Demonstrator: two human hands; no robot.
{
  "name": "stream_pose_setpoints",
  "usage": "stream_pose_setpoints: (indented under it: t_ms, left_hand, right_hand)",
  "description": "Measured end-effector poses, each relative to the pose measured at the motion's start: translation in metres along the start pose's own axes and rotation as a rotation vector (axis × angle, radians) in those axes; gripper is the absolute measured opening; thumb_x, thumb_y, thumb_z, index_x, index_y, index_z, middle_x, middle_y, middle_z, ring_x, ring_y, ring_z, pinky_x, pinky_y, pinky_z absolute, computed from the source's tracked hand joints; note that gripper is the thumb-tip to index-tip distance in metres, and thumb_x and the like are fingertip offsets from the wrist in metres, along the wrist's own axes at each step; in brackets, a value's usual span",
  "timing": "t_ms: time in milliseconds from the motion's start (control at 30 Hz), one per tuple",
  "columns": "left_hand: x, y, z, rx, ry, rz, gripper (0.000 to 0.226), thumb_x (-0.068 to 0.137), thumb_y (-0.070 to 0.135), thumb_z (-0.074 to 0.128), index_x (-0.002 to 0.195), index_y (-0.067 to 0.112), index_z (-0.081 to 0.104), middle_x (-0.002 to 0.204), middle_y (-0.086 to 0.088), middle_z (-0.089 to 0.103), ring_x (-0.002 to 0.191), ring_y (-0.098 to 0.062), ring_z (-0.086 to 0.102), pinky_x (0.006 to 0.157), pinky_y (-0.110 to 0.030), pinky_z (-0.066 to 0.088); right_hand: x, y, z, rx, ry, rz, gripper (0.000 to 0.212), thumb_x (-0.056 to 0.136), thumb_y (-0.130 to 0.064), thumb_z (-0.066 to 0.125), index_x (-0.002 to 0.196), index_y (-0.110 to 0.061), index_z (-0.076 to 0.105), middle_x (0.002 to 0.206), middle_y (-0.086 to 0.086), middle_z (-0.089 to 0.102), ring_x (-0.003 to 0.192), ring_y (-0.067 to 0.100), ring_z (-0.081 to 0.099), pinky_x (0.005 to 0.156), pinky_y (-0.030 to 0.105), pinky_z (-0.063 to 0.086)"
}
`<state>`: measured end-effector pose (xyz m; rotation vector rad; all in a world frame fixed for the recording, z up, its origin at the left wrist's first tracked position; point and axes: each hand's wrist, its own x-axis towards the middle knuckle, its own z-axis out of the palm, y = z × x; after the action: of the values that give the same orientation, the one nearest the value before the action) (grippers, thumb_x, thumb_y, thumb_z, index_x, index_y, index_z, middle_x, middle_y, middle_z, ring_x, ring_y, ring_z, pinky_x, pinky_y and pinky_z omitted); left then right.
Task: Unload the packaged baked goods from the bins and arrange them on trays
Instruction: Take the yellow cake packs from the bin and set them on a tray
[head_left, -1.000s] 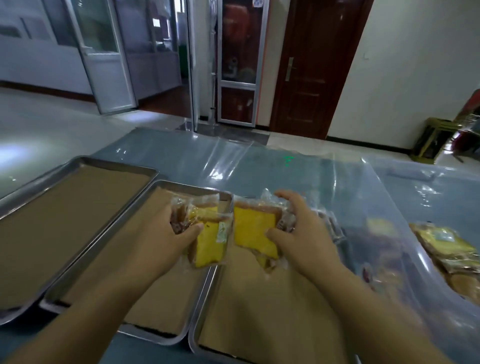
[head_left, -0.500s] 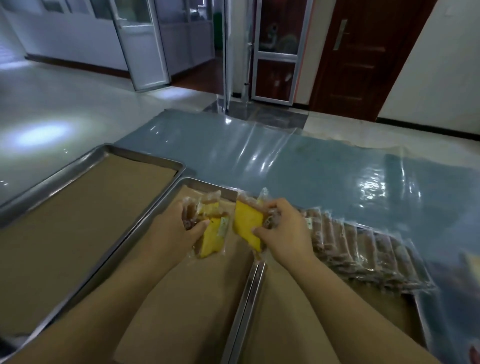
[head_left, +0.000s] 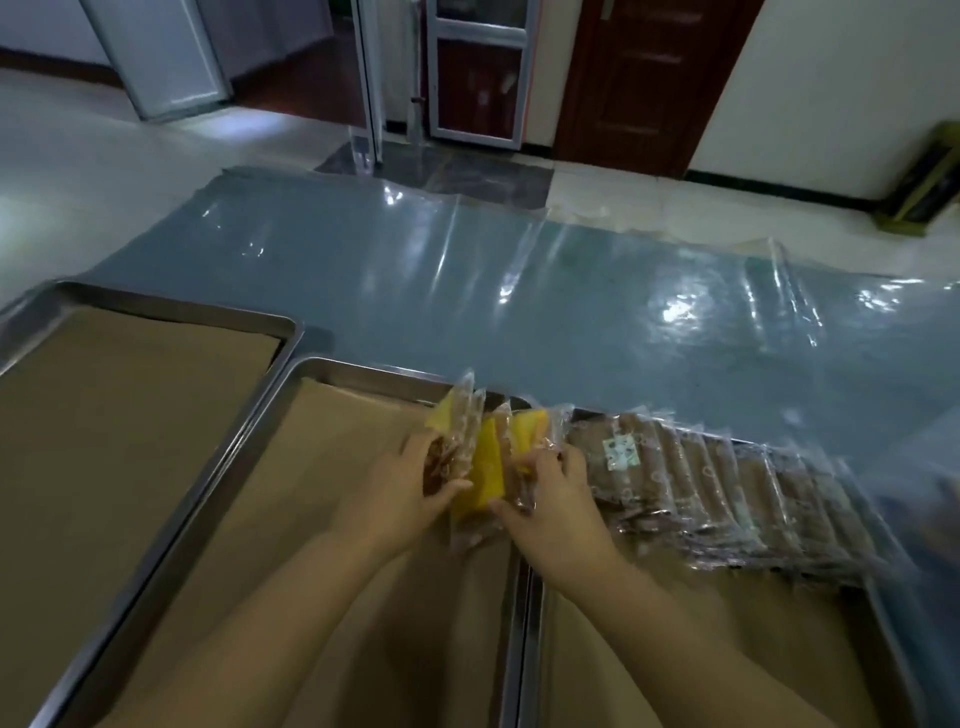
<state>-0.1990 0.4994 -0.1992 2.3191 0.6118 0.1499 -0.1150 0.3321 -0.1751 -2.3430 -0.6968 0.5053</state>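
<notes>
Placement — middle tray (head_left: 363, 370).
Your left hand (head_left: 410, 493) and right hand (head_left: 558, 501) each grip cake packets (head_left: 485, 467); next, set them by the far rim.

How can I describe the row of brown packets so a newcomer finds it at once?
On the blue table, find the rightmost tray of three. The row of brown packets overlaps along its far end. Unlike the yellow packets held beside it, these look brown.

Blue table (head_left: 395, 270), clear film (head_left: 675, 317) over; left tray (head_left: 171, 307), middle tray (head_left: 363, 370), right tray (head_left: 576, 686) on it.
</notes>
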Motion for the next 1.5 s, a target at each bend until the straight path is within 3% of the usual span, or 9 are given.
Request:
stream_pose_setpoints:
  t_ms: [67, 200, 400, 667, 833, 1067, 1200, 1367, 1500]
  left_hand:
    - [-0.005, -0.010, 0.005, -0.044, -0.060, 0.025, 0.065, 0.071, 0.051, 0.072, 0.124, 0.037, 0.037, 0.126, 0.007, 0.049, 0.112, -0.012, 0.050, 0.092, -0.036, 0.048]
    - [-0.007, -0.024, 0.007, -0.007, -0.123, 0.071, 0.079, 0.069, 0.037, 0.079, 0.134, 0.026, 0.036, 0.135, 0.002, 0.043, 0.121, -0.016, 0.044, 0.099, -0.039, 0.043]
    - [0.007, -0.023, 0.009, 0.062, -0.097, 0.129, 0.073, 0.077, 0.029, 0.073, 0.138, 0.022, 0.034, 0.142, 0.002, 0.032, 0.121, -0.015, 0.043, 0.098, -0.034, 0.044]
    - [0.023, -0.027, 0.002, 0.115, -0.111, 0.137, 0.064, 0.082, 0.025, 0.067, 0.137, 0.024, 0.033, 0.142, 0.001, 0.036, 0.120, -0.018, 0.047, 0.094, -0.039, 0.047]
    - [0.007, -0.023, -0.003, 0.113, -0.127, 0.114, 0.078, 0.076, 0.025, 0.073, 0.142, 0.019, 0.031, 0.144, -0.001, 0.030, 0.124, -0.019, 0.042, 0.101, -0.031, 0.039]
    - [-0.026, -0.004, -0.015, 0.145, -0.065, 0.170, 0.066, 0.074, 0.031, 0.075, 0.132, 0.020, 0.046, 0.133, -0.003, 0.042, 0.116, -0.022, 0.045, 0.096, -0.033, 0.041]
    - [-0.048, 0.037, -0.025, 0.123, -0.047, 0.295, 0.050, 0.072, 0.035, 0.076, 0.117, 0.024, 0.056, 0.117, 0.001, 0.055, 0.104, -0.019, 0.053, 0.083, -0.032, 0.045]
    - [-0.087, 0.119, -0.040, 0.164, -0.029, 0.533, 0.035, 0.076, 0.044, 0.070, 0.108, 0.033, 0.058, 0.091, 0.023, 0.053, 0.085, 0.002, 0.053, 0.066, -0.018, 0.040]
    - [-0.127, 0.195, -0.044, 0.200, -0.011, 0.640, 0.034, 0.078, 0.049, 0.066, 0.108, 0.035, 0.059, 0.097, 0.020, 0.060, 0.088, -0.003, 0.057, 0.074, -0.029, 0.048]
  right_hand:
    - [-0.004, 0.006, -0.001, -0.061, 0.004, 0.041, 0.062, 0.079, -0.041, 0.071, 0.129, -0.026, 0.038, 0.131, -0.001, 0.027, 0.116, 0.019, 0.045, 0.099, 0.032, 0.043]
    - [-0.010, 0.010, 0.004, -0.060, 0.030, 0.108, 0.082, 0.075, -0.035, 0.077, 0.138, -0.025, 0.026, 0.140, 0.004, 0.013, 0.123, 0.027, 0.043, 0.101, 0.032, 0.038]
    - [0.003, 0.002, 0.016, -0.122, 0.096, 0.134, 0.077, 0.074, -0.036, 0.077, 0.133, -0.020, 0.030, 0.147, 0.008, -0.005, 0.132, 0.034, 0.033, 0.107, 0.037, 0.036]
    - [0.027, -0.011, 0.008, -0.392, 0.080, 0.165, 0.074, 0.080, -0.051, 0.065, 0.133, -0.014, 0.029, 0.145, 0.014, 0.009, 0.131, 0.035, 0.022, 0.095, 0.043, 0.041]
    - [0.011, -0.016, -0.006, -0.362, 0.068, 0.208, 0.078, 0.079, -0.054, 0.064, 0.139, -0.020, 0.027, 0.151, 0.015, 0.012, 0.137, 0.038, 0.017, 0.104, 0.050, 0.034]
    - [-0.054, -0.025, -0.055, -0.307, 0.186, 0.084, 0.057, 0.082, -0.041, 0.064, 0.131, -0.020, 0.043, 0.132, 0.007, 0.047, 0.124, 0.030, 0.039, 0.098, 0.042, 0.040]
    - [-0.104, -0.022, -0.093, -0.277, 0.226, 0.061, 0.040, 0.082, -0.034, 0.066, 0.120, -0.023, 0.055, 0.112, -0.001, 0.062, 0.094, 0.018, 0.056, 0.073, 0.030, 0.045]
    - [-0.167, -0.011, -0.152, -0.285, 0.255, 0.036, 0.029, 0.079, -0.038, 0.068, 0.106, -0.029, 0.061, 0.101, -0.009, 0.065, 0.090, 0.011, 0.059, 0.076, 0.031, 0.050]
    - [-0.221, 0.003, -0.205, -0.306, 0.316, -0.003, 0.034, 0.078, -0.043, 0.068, 0.110, -0.032, 0.061, 0.099, -0.014, 0.064, 0.087, 0.003, 0.059, 0.076, 0.024, 0.051]
